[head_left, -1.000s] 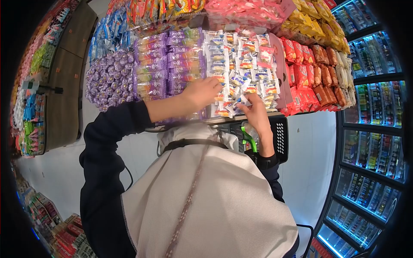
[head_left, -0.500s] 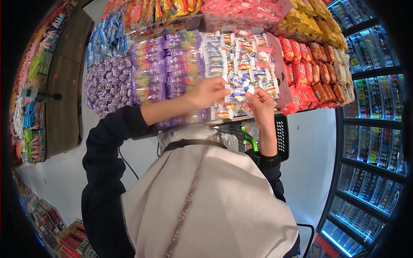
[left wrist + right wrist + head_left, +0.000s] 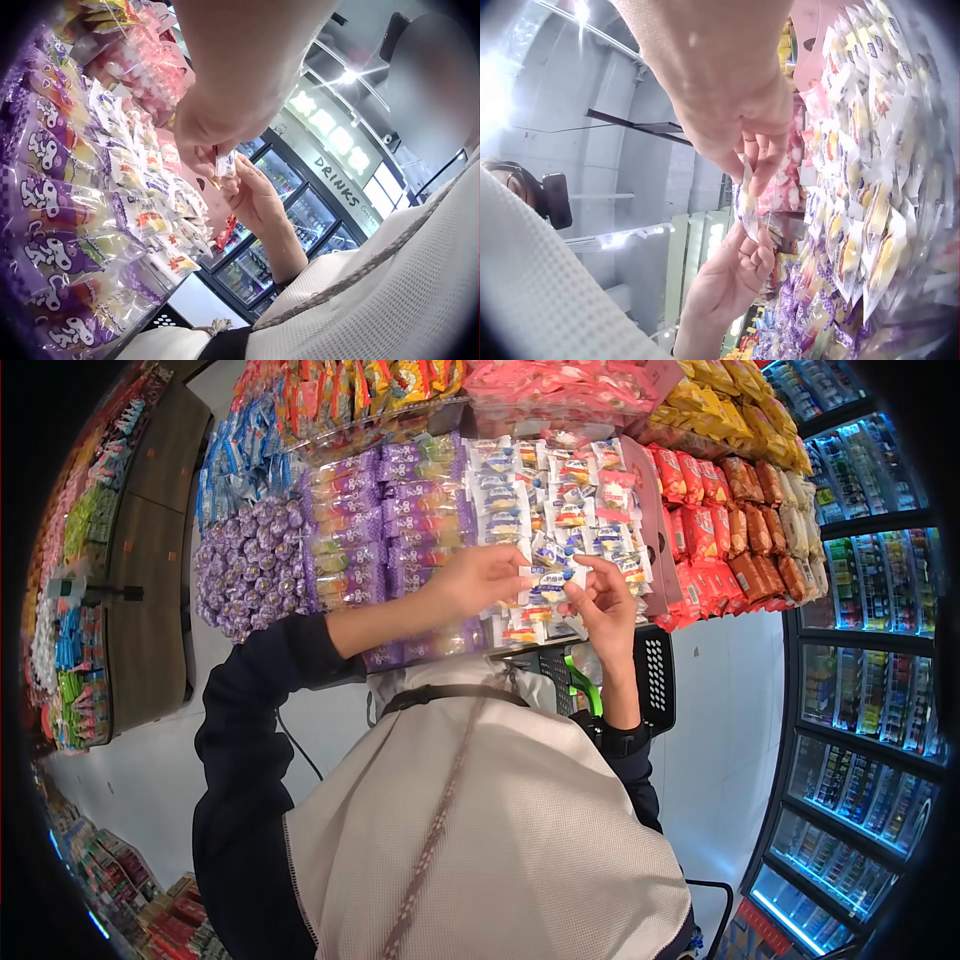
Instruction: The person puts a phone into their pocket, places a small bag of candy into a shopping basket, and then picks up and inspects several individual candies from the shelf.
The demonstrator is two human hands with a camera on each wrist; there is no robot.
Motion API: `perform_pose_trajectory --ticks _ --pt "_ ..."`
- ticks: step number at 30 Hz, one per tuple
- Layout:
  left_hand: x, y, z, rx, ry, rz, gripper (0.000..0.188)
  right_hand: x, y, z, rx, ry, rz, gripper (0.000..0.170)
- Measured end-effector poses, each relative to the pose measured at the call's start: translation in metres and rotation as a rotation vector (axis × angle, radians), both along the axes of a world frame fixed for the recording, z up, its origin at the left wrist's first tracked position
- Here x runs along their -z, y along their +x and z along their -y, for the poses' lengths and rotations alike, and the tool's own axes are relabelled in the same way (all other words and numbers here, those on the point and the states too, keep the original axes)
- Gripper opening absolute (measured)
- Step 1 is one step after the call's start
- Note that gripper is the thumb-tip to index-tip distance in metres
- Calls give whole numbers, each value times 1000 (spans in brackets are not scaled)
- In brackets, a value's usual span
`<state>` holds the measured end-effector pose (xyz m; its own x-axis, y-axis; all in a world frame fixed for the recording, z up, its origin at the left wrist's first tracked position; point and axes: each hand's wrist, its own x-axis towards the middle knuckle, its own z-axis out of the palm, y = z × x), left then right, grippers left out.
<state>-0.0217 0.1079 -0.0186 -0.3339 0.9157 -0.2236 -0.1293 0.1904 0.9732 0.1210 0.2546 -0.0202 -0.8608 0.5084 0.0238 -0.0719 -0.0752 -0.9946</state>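
A small white-wrapped candy packet [image 3: 548, 584] with blue and yellow print is stretched between both hands, above a bin of similar packets [image 3: 500, 500]. My left hand [image 3: 480, 578] pinches one end of it between thumb and fingers. At the opposite end, my right hand [image 3: 607, 607] holds it with thumb and forefinger. In the right wrist view the packet [image 3: 745, 202] appears edge-on, the right hand [image 3: 739, 112] at its top and the left hand [image 3: 727, 281] at its bottom. The left wrist view shows only part of the packet [image 3: 226, 163] between the fingers.
Purple-wrapped snacks [image 3: 345, 530] and purple ball candies [image 3: 258, 555] lie left of the bin; red packets [image 3: 690, 530] lie right, past a pink divider [image 3: 645, 520]. A black basket [image 3: 655, 680] stands below the display edge. Lit drink coolers [image 3: 870, 590] line the right side.
A second ago the hands were apart over the white packets. They then came together with one packet between them and still hold it; the right fingers have shifted slightly on its end.
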Motion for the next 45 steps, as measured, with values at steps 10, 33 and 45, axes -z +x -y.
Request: perform_pose_trajectory --ticks 10,33,45 --pt "24 -34 39 -172 2 -129 19 47 18 12 -225 162 390 23" --pt "17 -20 42 -140 -116 -172 18 15 -31 -24 71 1185 287 37" --pt "5 -27 41 -171 -60 -169 21 -9 -38 -31 177 1205 233 35"
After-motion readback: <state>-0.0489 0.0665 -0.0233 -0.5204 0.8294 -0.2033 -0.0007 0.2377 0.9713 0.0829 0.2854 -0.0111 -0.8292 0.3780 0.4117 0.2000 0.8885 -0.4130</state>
